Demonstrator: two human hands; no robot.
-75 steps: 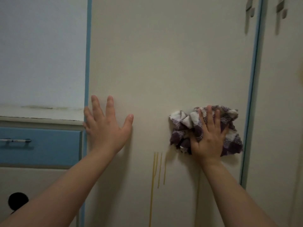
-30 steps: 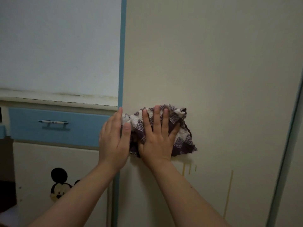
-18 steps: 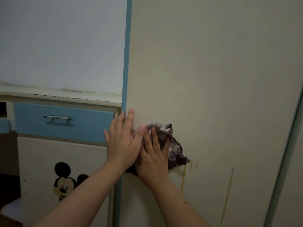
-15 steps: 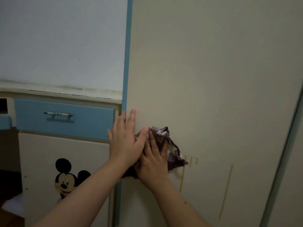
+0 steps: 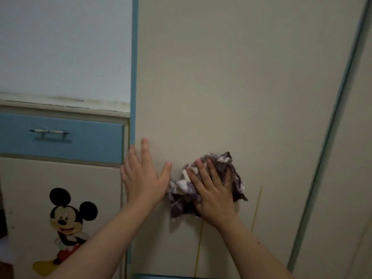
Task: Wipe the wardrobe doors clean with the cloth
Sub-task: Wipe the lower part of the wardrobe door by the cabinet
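Lowest in the frame, two bare forearms rise from the bottom edge toward the middle. The left hand lies flat with fingers spread and gripping nothing, its palm on the left margin of the tall cream wardrobe door panel, beside the blue edge strip. The right hand, just right of centre, presses down with fingers extended over the crumpled purple-and-white checked cloth, pinning it against the panel rather than clenching it.

Half a second ago the two hands overlapped at the strip, with the cloth bunched under both; now the cloth has slid rightward and a clear gap has opened between thumb and fabric. I judge this to be the return stroke of a side-to-side pass, with the left edge at this height covered.

Thin yellow vertical streaks show right of and below the cloth, so that zone probably needs work next. Farther right, a second cream door beyond the blue-edged seam looks untouched. At left are a blue drawer and a cartoon mouse sticker.
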